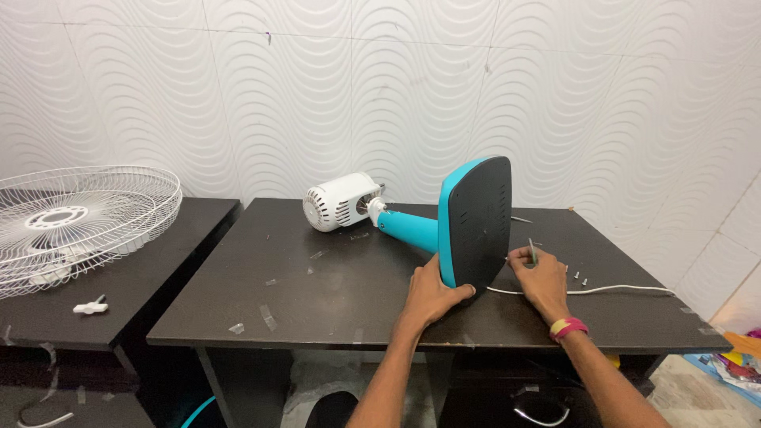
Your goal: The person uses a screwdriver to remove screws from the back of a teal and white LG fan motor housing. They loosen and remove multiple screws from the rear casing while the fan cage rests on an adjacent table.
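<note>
A table fan lies on its side on a dark table [317,309]. Its black-bottomed, teal-rimmed base [476,222] stands on edge, facing me. A teal neck [408,228] leads from it to the white motor housing [341,201]. My left hand [434,293] grips the lower left edge of the base. My right hand [541,277], with a red and yellow wristband, holds a thin screwdriver [532,251] just to the right of the base.
A white wire fan guard [75,222] rests on a second dark table at left, with a small white part [90,307] in front of it. A few small screws [579,277] and the white power cord [602,290] lie right of my right hand.
</note>
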